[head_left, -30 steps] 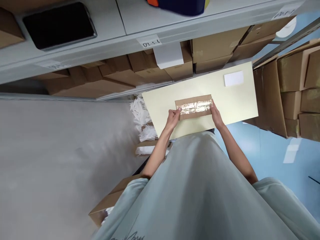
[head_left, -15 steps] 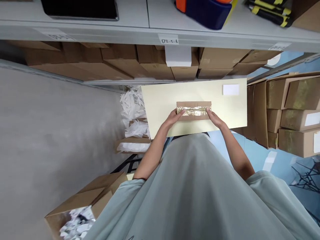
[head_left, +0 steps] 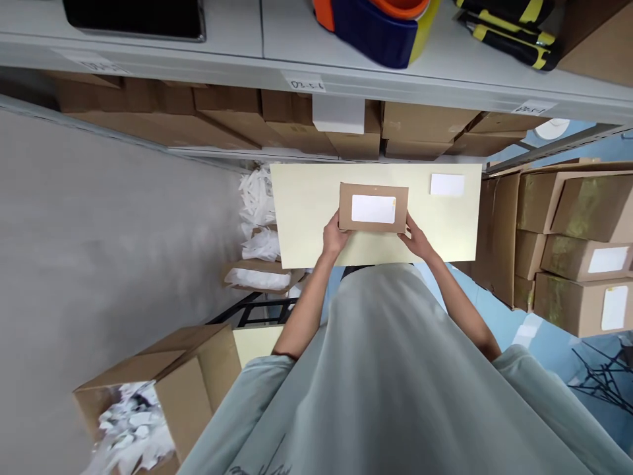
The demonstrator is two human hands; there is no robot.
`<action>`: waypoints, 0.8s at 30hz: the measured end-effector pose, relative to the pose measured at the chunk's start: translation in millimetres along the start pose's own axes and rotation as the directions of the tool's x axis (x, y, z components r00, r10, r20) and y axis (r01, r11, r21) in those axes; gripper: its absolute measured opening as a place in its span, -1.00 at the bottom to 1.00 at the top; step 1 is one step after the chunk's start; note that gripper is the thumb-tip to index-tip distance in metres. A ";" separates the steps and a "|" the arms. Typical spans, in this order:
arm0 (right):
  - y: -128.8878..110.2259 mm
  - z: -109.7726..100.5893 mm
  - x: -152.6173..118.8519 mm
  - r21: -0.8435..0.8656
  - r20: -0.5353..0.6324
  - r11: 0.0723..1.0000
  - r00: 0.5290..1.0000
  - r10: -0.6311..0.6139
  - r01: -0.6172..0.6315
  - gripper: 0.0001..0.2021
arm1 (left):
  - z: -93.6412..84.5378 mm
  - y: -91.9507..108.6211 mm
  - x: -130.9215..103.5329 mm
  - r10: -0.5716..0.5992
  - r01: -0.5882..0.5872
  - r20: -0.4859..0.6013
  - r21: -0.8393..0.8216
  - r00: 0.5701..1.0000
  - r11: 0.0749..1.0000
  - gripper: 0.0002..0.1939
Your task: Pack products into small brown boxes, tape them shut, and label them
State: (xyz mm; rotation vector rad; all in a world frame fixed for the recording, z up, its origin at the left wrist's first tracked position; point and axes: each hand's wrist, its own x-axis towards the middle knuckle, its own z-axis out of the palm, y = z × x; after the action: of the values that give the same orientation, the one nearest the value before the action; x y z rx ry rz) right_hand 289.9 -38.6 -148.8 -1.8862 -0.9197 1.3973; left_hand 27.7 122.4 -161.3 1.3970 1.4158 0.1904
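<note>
A small brown cardboard box [head_left: 346,208] is over the pale yellow board [head_left: 306,244], a white label on its upper face. At the box's left end, my left hand [head_left: 335,235] grips the lower corner. My right hand [head_left: 416,239] holds the opposite lower corner, its thumb and fingers around the edge. A small white paper [head_left: 447,185] lies on the board's right part.
Above runs a grey shelf [head_left: 222,63] with a black device, a tape dispenser [head_left: 374,30] and yellow-black tools [head_left: 514,43]. Stacked boxes [head_left: 576,251] stand at right. White scraps fill an open carton [head_left: 185,402] at lower left.
The box has been turned over: its taped face is out of sight and a white-labelled face shows. Both hands have shifted from its upper face to its lower corners. The view has shifted slightly.
</note>
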 end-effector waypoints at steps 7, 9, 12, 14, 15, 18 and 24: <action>37.1 -31.7 19.5 -0.087 0.090 0.996 0.996 -0.005 0.012 -0.08 | 26.7 25.3 -23.5 -0.001 0.003 -0.097 0.018 0.995 1.000 0.38; 43.7 -53.8 20.6 -0.109 -0.010 0.994 1.000 -0.020 0.019 -0.21 | 43.3 50.5 -31.1 0.106 -0.100 -0.201 0.040 0.974 0.994 0.19; 56.1 -95.3 28.3 -0.104 -0.313 0.993 0.950 0.021 -0.057 -0.35 | 94.4 93.9 -24.7 0.251 -0.253 -0.114 -0.001 0.961 0.968 -0.25; 66.5 -123.4 39.2 -0.073 -0.504 0.988 0.860 0.081 -0.136 -0.35 | 142.7 116.1 -5.7 0.300 -0.296 0.039 -0.086 0.953 0.951 -0.37; 71.9 -136.0 46.3 -0.057 -0.569 0.984 0.815 0.108 -0.171 -0.34 | 168.2 123.5 7.6 0.297 -0.285 0.090 -0.122 0.951 0.951 -0.40; 85.7 -163.1 71.6 -0.021 -0.633 0.970 0.754 0.175 -0.243 -0.35 | 236.8 130.7 54.6 0.171 -0.153 0.140 -0.131 0.975 0.980 -0.48; 101.3 -171.0 109.5 0.010 -0.585 0.966 0.782 0.216 -0.259 -0.34 | 297.3 114.3 109.8 0.075 -0.079 0.099 0.040 0.992 0.996 -0.95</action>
State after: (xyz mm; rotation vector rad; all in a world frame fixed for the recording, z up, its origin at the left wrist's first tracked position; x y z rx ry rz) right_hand 494.4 -18.7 -245.3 -2.3532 -0.4329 0.8118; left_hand 348.0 81.8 -257.5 1.4786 1.2939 0.1403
